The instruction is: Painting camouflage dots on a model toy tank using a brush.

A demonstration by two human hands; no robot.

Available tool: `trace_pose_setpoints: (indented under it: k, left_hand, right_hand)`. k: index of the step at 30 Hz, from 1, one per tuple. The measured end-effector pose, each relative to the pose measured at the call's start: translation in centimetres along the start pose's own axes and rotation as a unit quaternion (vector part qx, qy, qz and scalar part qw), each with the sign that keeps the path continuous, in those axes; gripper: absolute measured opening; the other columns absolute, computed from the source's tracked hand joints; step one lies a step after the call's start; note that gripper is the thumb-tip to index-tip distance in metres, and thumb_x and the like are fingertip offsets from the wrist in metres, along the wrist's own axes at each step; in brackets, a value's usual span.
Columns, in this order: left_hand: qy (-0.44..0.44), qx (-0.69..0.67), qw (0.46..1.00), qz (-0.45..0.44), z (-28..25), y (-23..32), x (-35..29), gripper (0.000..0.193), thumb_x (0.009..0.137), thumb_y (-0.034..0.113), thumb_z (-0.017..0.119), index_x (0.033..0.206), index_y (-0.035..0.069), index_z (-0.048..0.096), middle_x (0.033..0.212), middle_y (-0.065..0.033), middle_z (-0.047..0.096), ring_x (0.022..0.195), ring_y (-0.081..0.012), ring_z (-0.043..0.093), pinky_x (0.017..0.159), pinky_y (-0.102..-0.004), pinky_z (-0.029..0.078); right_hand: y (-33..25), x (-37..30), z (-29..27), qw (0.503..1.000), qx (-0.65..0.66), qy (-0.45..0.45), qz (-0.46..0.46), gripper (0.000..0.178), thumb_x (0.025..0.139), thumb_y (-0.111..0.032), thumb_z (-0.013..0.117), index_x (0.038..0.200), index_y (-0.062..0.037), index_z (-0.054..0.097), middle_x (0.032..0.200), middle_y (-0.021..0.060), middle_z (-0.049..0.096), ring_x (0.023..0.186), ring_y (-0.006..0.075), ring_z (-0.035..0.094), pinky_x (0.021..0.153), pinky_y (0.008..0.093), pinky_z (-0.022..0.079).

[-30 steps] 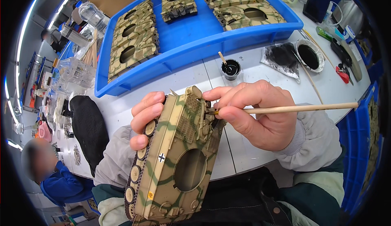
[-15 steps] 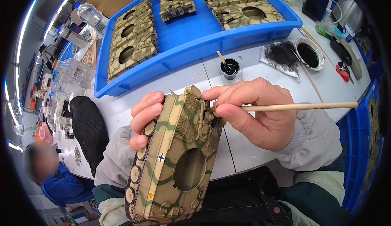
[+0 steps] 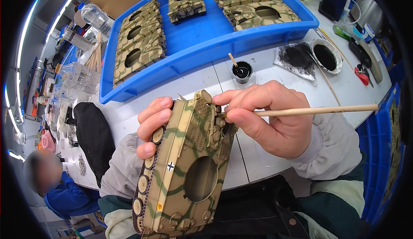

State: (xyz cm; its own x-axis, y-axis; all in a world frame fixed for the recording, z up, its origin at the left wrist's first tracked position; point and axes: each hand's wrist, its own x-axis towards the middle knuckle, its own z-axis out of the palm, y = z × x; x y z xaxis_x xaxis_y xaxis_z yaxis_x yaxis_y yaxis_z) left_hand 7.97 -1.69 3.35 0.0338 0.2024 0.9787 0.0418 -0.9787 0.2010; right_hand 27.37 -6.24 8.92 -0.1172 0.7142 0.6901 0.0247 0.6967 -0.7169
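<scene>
A model tank hull (image 3: 172,183) in tan and green camouflage, with a round hole in its deck, is tilted up before me. My left hand (image 3: 154,123) grips it from the left, its fingers wrapped over the wheels and track. In my right hand (image 3: 275,123) a paintbrush with a pale wooden handle (image 3: 318,110) is pinched between thumb and fingers. The brush tip touches the fittings at the hull's far end, and its bristles are mostly hidden there. Beyond my hands stands a small cup of black paint (image 3: 242,72) with a stick in it.
A blue tray (image 3: 189,52) across the back holds several more camouflaged hulls (image 3: 187,3). To the right lie a black-stained plastic bag (image 3: 297,60), a bowl of black paint (image 3: 325,57) and red-handled cutters (image 3: 362,75). A black mesh item (image 3: 92,135) rests at left; a person in blue (image 3: 71,196) sits beyond.
Almost nothing differs. The outer end of the brush handle has risen very slightly, with its tip still against the hull.
</scene>
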Motion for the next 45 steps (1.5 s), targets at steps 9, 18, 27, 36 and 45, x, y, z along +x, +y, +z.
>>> trace_pose_setpoints:
  k: [9, 18, 27, 36, 45]
  left_hand:
    - [0.003, 0.011, 1.000, -0.010, -0.1, -0.1, -0.1, 0.050, 0.088, 0.028, 0.056, 0.130, 0.017, 0.032, 0.110, -0.0212, 0.053, 0.098, -0.0380, 0.055, 0.081, -0.0488, 0.048]
    - [0.002, 0.010, 1.000, -0.009, -0.2, 0.0, -0.2, 0.048, 0.089, 0.028, 0.055, 0.130, 0.017, 0.033, 0.108, -0.0220, 0.054, 0.096, -0.0384, 0.056, 0.079, -0.0483, 0.049]
    - [-0.001, 0.012, 1.000, -0.020, -0.3, 0.0, -0.3, 0.047, 0.090, 0.029, 0.055, 0.130, 0.017, 0.033, 0.110, -0.0222, 0.053, 0.099, -0.0392, 0.055, 0.083, -0.0493, 0.049]
    - [-0.006, 0.013, 1.000, -0.014, -0.2, 0.0, -0.1, 0.045, 0.091, 0.030, 0.053, 0.129, 0.016, 0.034, 0.110, -0.0227, 0.054, 0.099, -0.0393, 0.055, 0.083, -0.0494, 0.048]
    - [0.004, 0.010, 1.000, -0.014, -0.1, 0.0, 0.0, 0.045, 0.090, 0.029, 0.053, 0.129, 0.016, 0.034, 0.110, -0.0222, 0.053, 0.099, -0.0388, 0.055, 0.084, -0.0489, 0.048]
  right_hand:
    - [-0.7, 0.2, -0.7, 0.999, -0.008, -0.027, 0.035, 0.010, 0.086, -0.001, 0.063, 0.089, -0.0002, 0.054, 0.076, 0.0097, 0.063, 0.073, 0.0215, 0.063, 0.067, 0.0338, 0.049]
    - [0.0, 0.1, -0.1, 1.000, 0.010, -0.007, -0.023, 0.014, 0.084, -0.008, 0.068, 0.084, -0.0027, 0.055, 0.071, 0.0118, 0.063, 0.070, 0.0225, 0.068, 0.061, 0.0284, 0.053]
    - [-0.2, 0.2, -0.5, 0.999, 0.024, -0.035, -0.016, 0.011, 0.085, -0.004, 0.065, 0.087, -0.0011, 0.054, 0.071, 0.0116, 0.063, 0.071, 0.0209, 0.066, 0.080, 0.0412, 0.053]
    - [-0.4, 0.3, -0.6, 0.998, 0.023, -0.060, -0.019, 0.008, 0.088, -0.001, 0.061, 0.091, 0.0006, 0.054, 0.075, 0.0113, 0.064, 0.069, 0.0169, 0.064, 0.089, 0.0504, 0.050]
    - [-0.2, 0.2, -0.3, 0.999, 0.025, -0.034, -0.013, 0.011, 0.085, -0.004, 0.065, 0.087, -0.0011, 0.054, 0.072, 0.0112, 0.063, 0.069, 0.0192, 0.066, 0.076, 0.0397, 0.052]
